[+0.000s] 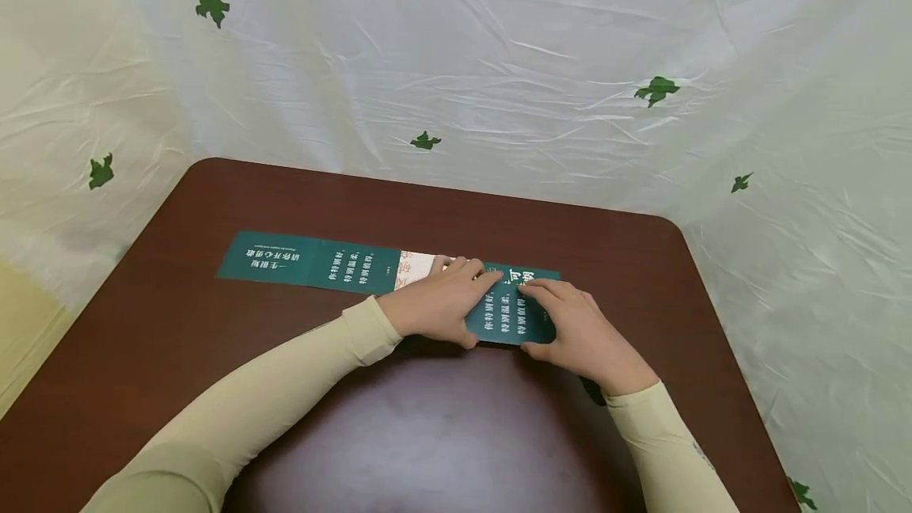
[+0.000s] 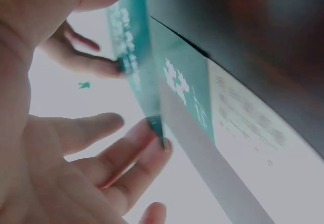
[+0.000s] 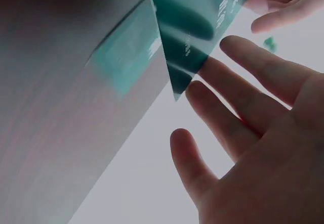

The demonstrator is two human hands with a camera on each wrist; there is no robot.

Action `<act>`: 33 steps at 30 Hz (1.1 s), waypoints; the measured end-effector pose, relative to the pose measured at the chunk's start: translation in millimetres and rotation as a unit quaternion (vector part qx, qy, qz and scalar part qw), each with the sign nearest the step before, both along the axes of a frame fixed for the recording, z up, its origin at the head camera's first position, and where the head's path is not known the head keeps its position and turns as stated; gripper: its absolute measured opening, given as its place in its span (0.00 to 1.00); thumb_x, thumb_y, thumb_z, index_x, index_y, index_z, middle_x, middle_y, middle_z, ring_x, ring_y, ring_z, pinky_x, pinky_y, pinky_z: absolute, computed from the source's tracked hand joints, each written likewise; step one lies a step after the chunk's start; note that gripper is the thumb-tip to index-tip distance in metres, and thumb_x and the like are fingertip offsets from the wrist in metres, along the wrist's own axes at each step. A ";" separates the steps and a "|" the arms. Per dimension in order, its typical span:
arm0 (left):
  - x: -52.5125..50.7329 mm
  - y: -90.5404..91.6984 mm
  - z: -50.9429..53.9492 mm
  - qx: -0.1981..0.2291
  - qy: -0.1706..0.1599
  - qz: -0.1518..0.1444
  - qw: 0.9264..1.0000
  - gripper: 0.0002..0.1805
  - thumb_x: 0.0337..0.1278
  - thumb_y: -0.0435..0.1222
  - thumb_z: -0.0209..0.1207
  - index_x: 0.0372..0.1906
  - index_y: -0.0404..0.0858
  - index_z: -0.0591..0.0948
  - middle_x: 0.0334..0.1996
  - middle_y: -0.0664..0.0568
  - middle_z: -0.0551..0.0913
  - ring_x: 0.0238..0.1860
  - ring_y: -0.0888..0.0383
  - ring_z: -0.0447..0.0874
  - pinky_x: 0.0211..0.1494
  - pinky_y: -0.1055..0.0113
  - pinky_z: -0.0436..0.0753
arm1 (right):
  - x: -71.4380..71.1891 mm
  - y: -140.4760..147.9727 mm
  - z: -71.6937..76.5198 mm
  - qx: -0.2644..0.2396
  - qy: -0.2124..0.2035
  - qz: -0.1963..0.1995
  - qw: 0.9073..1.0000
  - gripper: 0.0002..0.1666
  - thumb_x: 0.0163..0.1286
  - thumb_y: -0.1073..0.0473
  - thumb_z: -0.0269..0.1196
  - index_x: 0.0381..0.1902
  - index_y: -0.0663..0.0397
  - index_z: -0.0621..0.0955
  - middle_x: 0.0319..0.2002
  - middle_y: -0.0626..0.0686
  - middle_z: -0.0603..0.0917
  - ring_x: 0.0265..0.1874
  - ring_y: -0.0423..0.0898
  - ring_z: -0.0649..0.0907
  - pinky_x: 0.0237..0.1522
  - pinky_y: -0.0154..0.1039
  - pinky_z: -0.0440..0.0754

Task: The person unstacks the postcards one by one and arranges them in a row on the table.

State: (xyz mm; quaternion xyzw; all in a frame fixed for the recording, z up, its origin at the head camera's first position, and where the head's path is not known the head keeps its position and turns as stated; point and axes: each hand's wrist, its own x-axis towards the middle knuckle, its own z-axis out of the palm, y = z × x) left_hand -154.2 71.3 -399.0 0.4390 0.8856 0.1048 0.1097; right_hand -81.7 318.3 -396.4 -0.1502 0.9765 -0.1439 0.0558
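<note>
A green card with lines of white characters is held between both hands, raised off the table and tilted in the wrist views. My left hand grips its left part, thumb at the near edge and fingers at the far edge. The right hand holds the right part the same way, its thumb low and its fingertips against the far edge. Behind and below it lies another green card with large white characters, partly hidden. A white card with reddish print lies left of that, partly covered by my left hand.
Farther left in the same row lie a green card and one more green card, edge to edge; whether they are joined I cannot tell. The dark brown table has rounded back corners. White cloth with green leaf shapes hangs behind it.
</note>
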 end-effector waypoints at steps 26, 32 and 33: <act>-33.5 167.0 -28.9 0.018 -0.049 -0.001 0.999 0.53 0.60 0.58 0.73 0.85 0.45 0.63 0.74 0.52 0.74 0.68 0.54 0.72 0.60 0.57 0.66 | -16.9 130.9 -12.4 -0.006 -0.114 -0.150 0.982 0.57 0.62 0.62 0.73 0.86 0.54 0.61 0.81 0.67 0.65 0.79 0.70 0.56 0.69 0.77 0.63; -34.0 171.7 -28.5 0.025 -0.052 0.007 0.998 0.53 0.60 0.59 0.73 0.85 0.44 0.64 0.77 0.53 0.74 0.72 0.53 0.73 0.63 0.54 0.68 | -18.8 134.4 -11.6 -0.004 -0.121 -0.159 0.980 0.58 0.62 0.60 0.74 0.86 0.53 0.60 0.82 0.67 0.64 0.78 0.69 0.57 0.68 0.76 0.67; -34.1 172.9 -28.4 0.026 -0.053 0.008 0.998 0.53 0.60 0.59 0.73 0.85 0.44 0.64 0.78 0.53 0.73 0.73 0.52 0.72 0.63 0.54 0.69 | -18.5 135.2 -10.9 -0.003 -0.122 -0.159 0.980 0.59 0.62 0.60 0.74 0.87 0.53 0.59 0.82 0.67 0.64 0.77 0.70 0.57 0.67 0.76 0.67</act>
